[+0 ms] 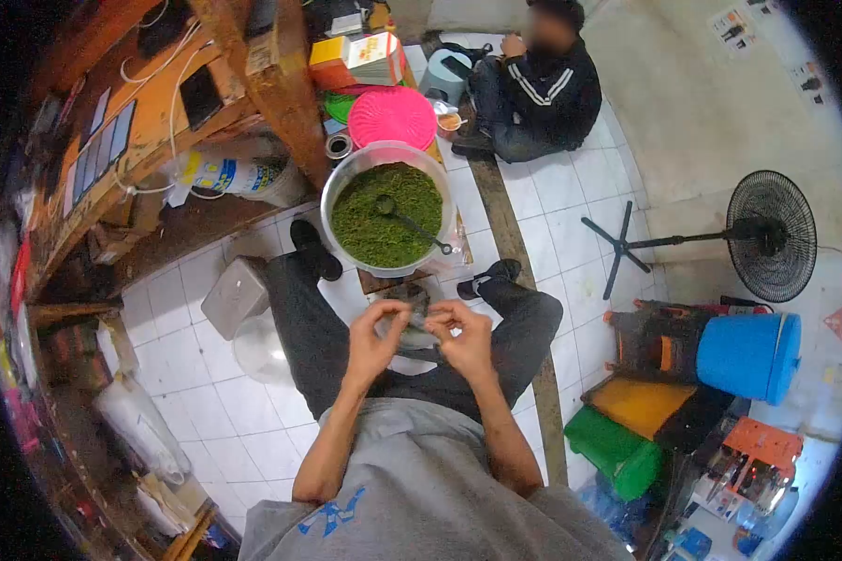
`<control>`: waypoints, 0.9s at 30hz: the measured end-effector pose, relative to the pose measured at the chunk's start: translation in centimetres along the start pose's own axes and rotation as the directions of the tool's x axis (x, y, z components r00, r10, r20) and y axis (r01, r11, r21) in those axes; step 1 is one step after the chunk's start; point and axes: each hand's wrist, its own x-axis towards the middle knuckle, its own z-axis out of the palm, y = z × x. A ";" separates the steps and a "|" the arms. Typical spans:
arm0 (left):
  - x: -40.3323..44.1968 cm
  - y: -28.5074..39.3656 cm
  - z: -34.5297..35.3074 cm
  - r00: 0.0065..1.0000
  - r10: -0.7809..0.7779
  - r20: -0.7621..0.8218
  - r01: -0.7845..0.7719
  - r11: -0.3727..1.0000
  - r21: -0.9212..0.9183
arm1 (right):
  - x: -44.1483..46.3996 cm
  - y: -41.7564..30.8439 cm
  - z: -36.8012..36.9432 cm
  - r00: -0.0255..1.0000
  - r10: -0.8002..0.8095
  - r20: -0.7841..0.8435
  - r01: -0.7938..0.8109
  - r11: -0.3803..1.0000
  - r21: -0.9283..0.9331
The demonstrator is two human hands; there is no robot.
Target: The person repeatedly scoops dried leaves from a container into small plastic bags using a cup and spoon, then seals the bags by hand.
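Note:
My left hand [381,334] and my right hand [460,338] meet in front of my lap, with thumbs and fingers pinched. Between them is a small, translucent greyish piece [417,319] that looks like thin plastic; its exact kind is too blurred to tell. Just beyond my hands stands a large clear plastic tub [332,245] filled with finely chopped green stuff [370,238]. A dark ladle [416,227] lies on the green stuff, its handle pointing toward the tub's near right rim. Neither hand touches the tub.
Beyond the tub are a pink lid [392,117] and an open carton [357,58]. A seated person [547,89] is at the back. A black fan [770,234] and blue bucket [747,355] stand right. A wooden shelf [140,122] and grey container [236,297] are left.

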 end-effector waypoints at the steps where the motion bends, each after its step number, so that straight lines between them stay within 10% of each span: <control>1: -0.6 -0.3 -0.2 1.000 0.002 0.016 -0.002 1.000 0.002 | -0.3 3.0 0.7 0.999 0.038 -0.009 -0.038 0.999 -0.022; 3: -1.7 -0.7 -0.6 0.976 -0.194 -0.095 0.179 0.973 -0.142 | -0.1 8.1 0.8 0.996 0.080 -0.028 -0.081 0.996 -0.042; 5: -2.3 -2.5 -2.3 0.977 -0.195 -0.089 0.189 0.979 -0.074 | 0.9 12.2 0.6 0.996 0.070 0.050 -0.040 0.886 -0.461; 10: -3.1 -3.9 -5.6 0.958 -0.223 -0.181 0.208 0.973 -0.102 | 8.7 19.4 -0.4 0.963 0.163 -0.215 -0.211 0.952 -0.220; 12: -3.5 -3.6 -5.4 0.949 -0.251 -0.190 0.233 0.966 -0.114 | 11.5 21.6 -0.3 0.938 0.047 -0.344 -0.189 0.900 -0.392; 15: -4.2 -3.1 -4.7 0.929 -0.322 -0.183 0.301 0.944 -0.132 | 13.0 21.9 -0.2 0.919 -0.178 -0.351 -0.073 0.798 -0.598; 27: -4.5 -2.7 -0.8 0.946 -0.316 -0.066 0.301 0.937 -0.177 | 15.1 23.8 -2.2 0.981 -0.078 -0.175 -0.027 0.848 -0.529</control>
